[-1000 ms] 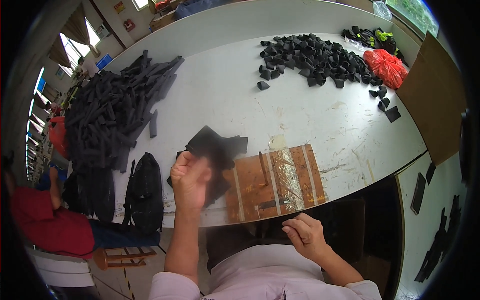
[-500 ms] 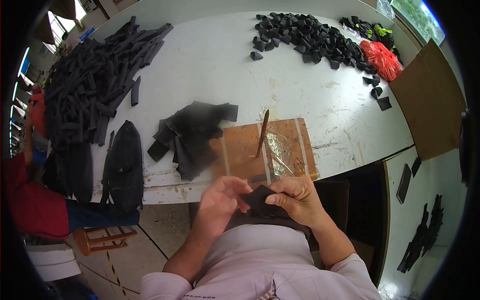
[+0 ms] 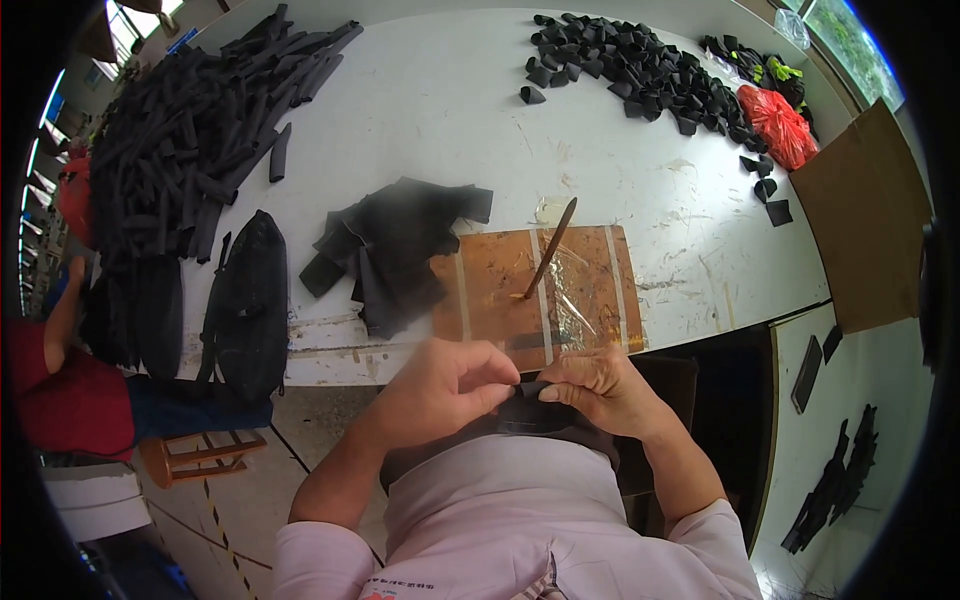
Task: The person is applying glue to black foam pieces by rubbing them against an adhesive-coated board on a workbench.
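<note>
A small piece of black fabric point(image 3: 527, 390) is held near my body, just off the table's front edge. My left hand point(image 3: 447, 392) pinches its left end between thumb and forefinger. At the other end, the thumb and fingers of my right hand point(image 3: 598, 388) are closed on it. Its upper edge looks folded or rolled, and the fingers partly cover it. Beyond my hands, a brown board point(image 3: 490, 275) with clear tape strips lies on the table, and a thin brown stick point(image 3: 550, 250) leans up from it. Left of the board, flat black fabric pieces point(image 3: 390, 245) are heaped.
Long black strips point(image 3: 190, 150) pile up at the left, above a black pouch point(image 3: 250, 315). Small curled black pieces point(image 3: 650, 75) and a red plastic bag point(image 3: 778, 125) lie far right. Cardboard point(image 3: 860, 220) stands at the right edge. A person in red point(image 3: 85, 415) sits left.
My left fingers have closed onto the fabric's left end. The piece, earlier spread as a flat corner, now shows a narrow folded upper edge. The whole view has shifted slightly.
</note>
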Demonstrator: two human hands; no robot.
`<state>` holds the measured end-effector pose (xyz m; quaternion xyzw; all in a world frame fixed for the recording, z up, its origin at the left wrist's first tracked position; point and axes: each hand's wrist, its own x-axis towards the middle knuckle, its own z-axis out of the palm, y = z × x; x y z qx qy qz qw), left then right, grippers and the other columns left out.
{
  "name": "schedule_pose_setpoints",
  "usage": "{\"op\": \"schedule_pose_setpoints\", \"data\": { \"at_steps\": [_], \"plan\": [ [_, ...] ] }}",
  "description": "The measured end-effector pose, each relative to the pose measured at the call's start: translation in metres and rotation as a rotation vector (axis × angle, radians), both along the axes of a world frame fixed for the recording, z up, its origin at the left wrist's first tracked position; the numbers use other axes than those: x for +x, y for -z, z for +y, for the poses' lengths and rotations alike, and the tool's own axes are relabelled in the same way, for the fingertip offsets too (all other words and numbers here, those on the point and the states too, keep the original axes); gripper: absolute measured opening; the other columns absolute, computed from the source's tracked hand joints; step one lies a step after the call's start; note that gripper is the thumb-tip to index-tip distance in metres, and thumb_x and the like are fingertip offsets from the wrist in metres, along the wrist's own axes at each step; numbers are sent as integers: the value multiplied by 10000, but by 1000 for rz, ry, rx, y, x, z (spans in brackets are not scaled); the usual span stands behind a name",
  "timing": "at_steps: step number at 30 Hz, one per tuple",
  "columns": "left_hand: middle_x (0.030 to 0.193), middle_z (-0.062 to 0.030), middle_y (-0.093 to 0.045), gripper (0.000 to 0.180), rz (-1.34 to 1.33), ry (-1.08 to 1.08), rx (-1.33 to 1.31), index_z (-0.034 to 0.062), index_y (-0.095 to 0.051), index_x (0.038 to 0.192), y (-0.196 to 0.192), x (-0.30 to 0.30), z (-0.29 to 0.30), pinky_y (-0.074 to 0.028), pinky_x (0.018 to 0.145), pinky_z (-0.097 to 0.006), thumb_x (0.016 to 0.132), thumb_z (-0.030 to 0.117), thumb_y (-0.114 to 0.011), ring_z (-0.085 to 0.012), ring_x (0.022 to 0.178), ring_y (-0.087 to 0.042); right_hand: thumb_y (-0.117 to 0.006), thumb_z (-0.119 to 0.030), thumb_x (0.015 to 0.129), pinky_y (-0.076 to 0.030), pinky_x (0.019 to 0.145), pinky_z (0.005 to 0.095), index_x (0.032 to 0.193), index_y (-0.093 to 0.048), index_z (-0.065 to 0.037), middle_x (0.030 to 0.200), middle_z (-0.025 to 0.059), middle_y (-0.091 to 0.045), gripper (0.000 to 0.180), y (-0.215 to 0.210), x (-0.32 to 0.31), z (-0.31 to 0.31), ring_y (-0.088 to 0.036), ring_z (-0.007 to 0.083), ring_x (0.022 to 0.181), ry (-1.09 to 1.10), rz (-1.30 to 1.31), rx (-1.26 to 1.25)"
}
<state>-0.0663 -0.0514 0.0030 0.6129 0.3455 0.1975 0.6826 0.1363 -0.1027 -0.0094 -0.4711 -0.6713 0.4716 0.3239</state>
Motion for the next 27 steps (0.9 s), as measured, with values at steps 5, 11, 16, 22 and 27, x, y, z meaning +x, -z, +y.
{"op": "schedule_pose_setpoints", "data": {
  "at_steps": [5,11,16,22,27],
  "plan": [
    [692,-14,-576,56,157,39,281,-30,-578,810,0,-2,-6,-431,559,-181,754,-37,-575,-39,618,-522,-644,-51,703,-419,589,336,827,-574,8,700,111,-540,154,7,-6,6,-497,269,634,-36,-111,139],
    [672,2,-561,54,-36,-515,23,-15,-550,780,25,14,-33,-418,540,-164,755,-48,-585,-27,596,-508,-747,-238,627,-438,602,319,918,-564,-24,828,101,-523,405,2,-32,-12,-514,255,729,452,-167,422],
    [683,-16,-578,58,95,-569,471,-7,-538,761,32,31,-45,-428,512,-183,769,-31,-591,-39,568,-519,-688,-109,686,-436,514,294,815,-596,-2,686,100,-529,192,14,-42,-6,-537,232,567,418,74,211],
    [665,-39,-566,81,65,-814,387,-8,-524,802,52,33,-45,-371,383,-163,758,-65,-560,-45,455,-486,-606,-9,673,-414,508,371,833,-539,-15,702,113,-469,173,44,-58,-2,-503,282,602,440,-287,551],
    [659,-31,-546,126,-174,-798,-67,6,-515,812,48,22,-32,-300,350,-149,733,-83,-558,-13,399,-389,-615,-27,674,-414,502,346,833,-558,-15,702,113,-488,169,56,-57,3,-502,263,570,513,-281,481]
  ]
}}
